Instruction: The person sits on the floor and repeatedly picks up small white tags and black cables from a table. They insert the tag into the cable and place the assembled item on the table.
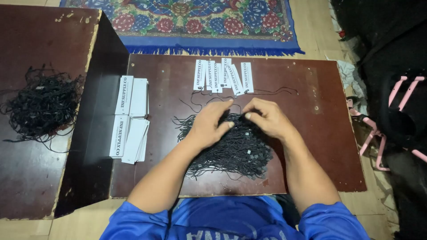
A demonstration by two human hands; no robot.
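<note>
Both hands rest on a heap of black cords (231,149) in the middle of the tabletop (311,146). The left hand (208,126) has its fingers (222,108) curled, pinching cord at the heap's top edge; the right hand (266,117) pinches cord between thumb and forefinger just beside it. Just beyond the fingers lies a fan of white tags (223,75). Left of the left hand sit tag stacks (131,116), and further left another cord pile (42,104) on a raised board

White paper tags (224,75) fanned at board's far edge (narrow rectangles); stacks (130,118) left
</note>
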